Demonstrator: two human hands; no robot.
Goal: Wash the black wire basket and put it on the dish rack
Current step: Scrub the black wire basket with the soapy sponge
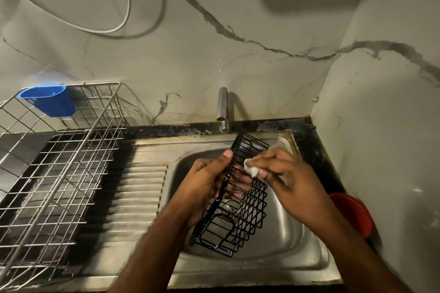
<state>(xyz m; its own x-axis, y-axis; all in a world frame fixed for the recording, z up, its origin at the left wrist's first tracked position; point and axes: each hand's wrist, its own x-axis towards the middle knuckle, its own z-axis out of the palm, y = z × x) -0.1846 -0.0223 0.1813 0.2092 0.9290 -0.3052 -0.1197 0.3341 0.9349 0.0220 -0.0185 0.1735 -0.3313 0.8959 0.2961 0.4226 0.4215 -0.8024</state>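
Black wire basket [240, 200] is held over the sink [297, 240] basin, tilted on its long side, far end up near the faucet [223, 109] at 12 o'clock, near end low toward 6 above the drain [229, 208]. Left hand [204, 181] grips the basket's solid black edge strip from the 9 o'clock side: thumb on top of the strip, fingers curled under and showing through the wires. Right hand [285, 178] comes in from 3 o'clock, fingers pinching a small white scrub pad [250, 167] pressed on the basket's upper wires; foam or wetness on it, can't tell which. Basket isn't touching the basin floor as far as I can see; its lower corner overlaps the basin rim line, contact unclear. Ribbed drainboard [140, 188] sits just beside the basin at 9. Steel dish rack [62, 169] further out at 9 on the dark counter, well apart from the basket, with a blue plastic cup [50, 100] hooked on its back rail at about 10. Red round container [354, 211] at 3 on the counter edge, partly hidden behind the right forearm. White cable [126, 7] loops on the marble wall at 11.
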